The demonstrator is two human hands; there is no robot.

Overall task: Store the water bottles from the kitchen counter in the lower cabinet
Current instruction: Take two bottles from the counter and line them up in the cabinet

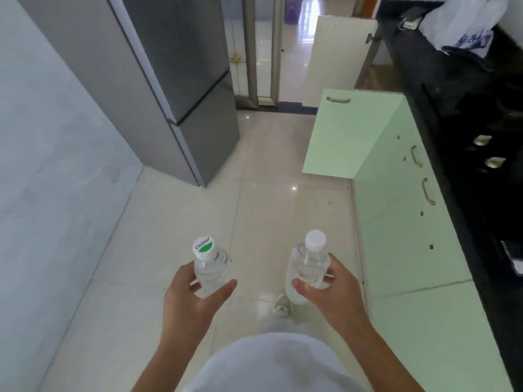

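Above the glossy cream floor tiles (175, 222), in the aisle between the grey steel refrigerator (181, 80) and the row of pale green lower cabinets (402, 222), a person stands with a bottle in each of the two hands. The left hand (189, 301) is wrapped around a clear plastic water bottle with a white-and-green printed cap (210, 267), held upright. The right hand (336, 295) grips a second clear plastic water bottle with a plain white cap (308, 264), also upright, thumb across its front. Both bottles are off the black stone surface (467, 108) that runs along the right side above the cabinets. One pale green cabinet door (348, 137) stands swung open into the aisle ahead. A white plastic bag (464, 21) sits at the far end of the surface.
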